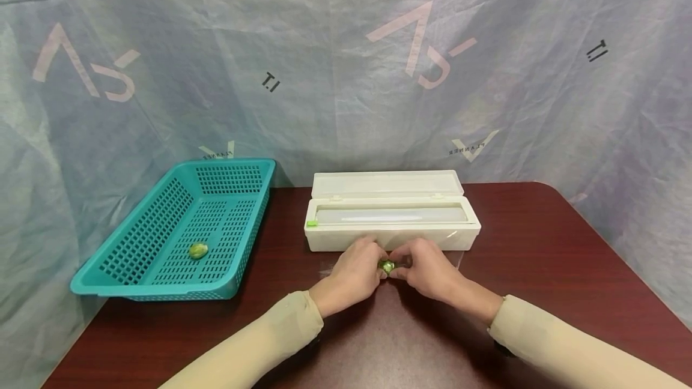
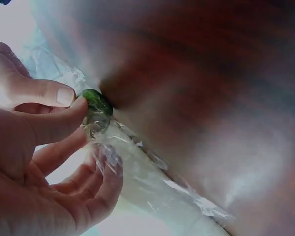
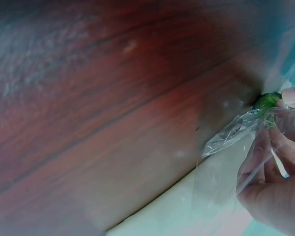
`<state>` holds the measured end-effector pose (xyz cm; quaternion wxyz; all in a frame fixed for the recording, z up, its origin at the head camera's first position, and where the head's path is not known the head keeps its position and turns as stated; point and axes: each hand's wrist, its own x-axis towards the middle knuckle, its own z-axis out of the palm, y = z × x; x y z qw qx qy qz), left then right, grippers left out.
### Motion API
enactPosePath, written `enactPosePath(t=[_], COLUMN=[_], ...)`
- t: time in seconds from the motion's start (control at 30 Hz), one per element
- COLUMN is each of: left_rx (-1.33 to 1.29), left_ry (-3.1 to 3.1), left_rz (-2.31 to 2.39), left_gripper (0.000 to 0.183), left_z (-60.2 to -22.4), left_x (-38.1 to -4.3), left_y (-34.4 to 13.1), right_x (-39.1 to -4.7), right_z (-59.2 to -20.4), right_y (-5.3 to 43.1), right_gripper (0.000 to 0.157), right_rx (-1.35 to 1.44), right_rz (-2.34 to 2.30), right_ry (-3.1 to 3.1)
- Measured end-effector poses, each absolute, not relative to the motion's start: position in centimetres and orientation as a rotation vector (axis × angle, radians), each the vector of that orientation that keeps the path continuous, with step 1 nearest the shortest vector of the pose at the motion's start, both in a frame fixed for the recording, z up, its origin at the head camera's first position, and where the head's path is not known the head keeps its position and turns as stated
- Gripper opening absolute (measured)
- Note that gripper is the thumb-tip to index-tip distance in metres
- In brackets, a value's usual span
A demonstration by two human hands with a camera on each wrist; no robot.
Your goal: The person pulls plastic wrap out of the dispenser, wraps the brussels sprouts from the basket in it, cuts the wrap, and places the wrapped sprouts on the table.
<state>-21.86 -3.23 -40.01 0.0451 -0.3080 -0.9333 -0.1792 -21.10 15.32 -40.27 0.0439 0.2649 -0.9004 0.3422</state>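
A small round green vegetable [image 1: 387, 266] with clear plastic film around it is held between both hands, low in front of the white wrap dispenser. My left hand [image 1: 358, 266] pinches it from the left with thumb and fingers. From the right, my right hand [image 1: 429, 266] pinches it and the film. In the left wrist view, the crinkled film [image 2: 187, 194] trails from the green vegetable [image 2: 97, 104] along the dispenser's edge. The right wrist view shows film [image 3: 231, 140] stretched over the right hand's fingers. The vegetable's underside is hidden.
The white dispenser [image 1: 324, 241] stands with its lid [image 1: 386, 183] raised and a film roll [image 1: 391, 215] inside. On the left is a turquoise basket [image 1: 157, 289] holding one yellow-green vegetable [image 1: 198, 250]. A grey printed curtain [image 1: 335, 125] hangs behind the dark red table [image 1: 540, 245].
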Motion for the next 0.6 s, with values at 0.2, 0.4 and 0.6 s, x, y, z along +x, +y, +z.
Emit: enactPosePath(t=[0.2,0.4,0.6], left_rx=[-0.917,-0.92,-0.91], left_ry=[-2.867,-2.864,-2.869], left_rz=[-0.695,-0.703,-0.744], left_gripper=[0.007,0.012,0.012], left_z=[-39.49,-39.39,-39.72], left_x=[-22.45,-22.8,-22.69], left_y=[-3.42,-3.5,-3.57], right_x=[-21.17,-21.23,-21.41], right_z=[-40.26,-40.19,-40.42], right_y=[15.39,15.43,15.41], right_gripper=[0.016,0.014,0.014], right_rx=[0.767,0.738,0.716], right_rz=[1.089,1.144,1.229], right_ry=[-2.755,-2.767,-2.773])
